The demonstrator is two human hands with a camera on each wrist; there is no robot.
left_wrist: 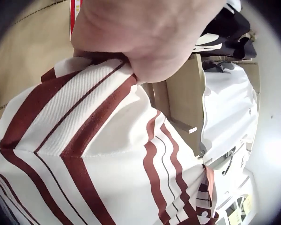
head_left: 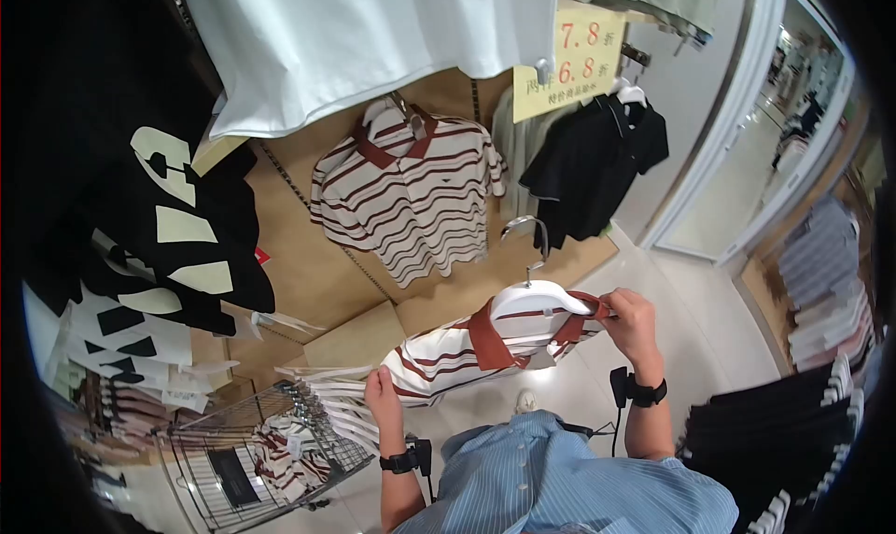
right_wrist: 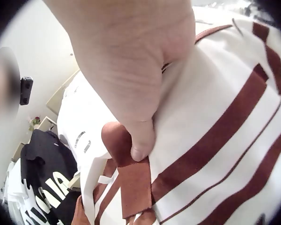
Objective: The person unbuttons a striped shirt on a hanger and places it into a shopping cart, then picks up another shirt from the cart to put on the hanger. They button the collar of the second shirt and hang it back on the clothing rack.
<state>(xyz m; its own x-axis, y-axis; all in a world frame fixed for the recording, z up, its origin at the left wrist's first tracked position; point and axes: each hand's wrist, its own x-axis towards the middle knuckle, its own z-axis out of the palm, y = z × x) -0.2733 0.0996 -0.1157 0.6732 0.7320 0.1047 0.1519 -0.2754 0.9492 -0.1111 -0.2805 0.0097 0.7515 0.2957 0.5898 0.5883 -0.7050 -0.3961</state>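
A white polo shirt [head_left: 434,361] with rust-brown stripes and a brown collar hangs tilted on a white hanger [head_left: 537,298] in front of the person. Its metal hook points up. My left hand [head_left: 384,400] pinches the sleeve at the shirt's left end; in the left wrist view the striped sleeve [left_wrist: 79,108] runs down from beneath the fingers. At the other end, my right hand [head_left: 632,327] grips the shirt by the collar. The right wrist view has the thumb lying on the brown collar [right_wrist: 118,140], with the other fingers hidden behind the cloth.
A similar striped polo [head_left: 420,193] and a black polo [head_left: 597,161] hang on the wall display ahead. A wire shopping cart [head_left: 201,445] holding striped clothing stands lower left. Black garments [head_left: 779,431] on hangers are at right. A yellow price sign [head_left: 571,63] is above.
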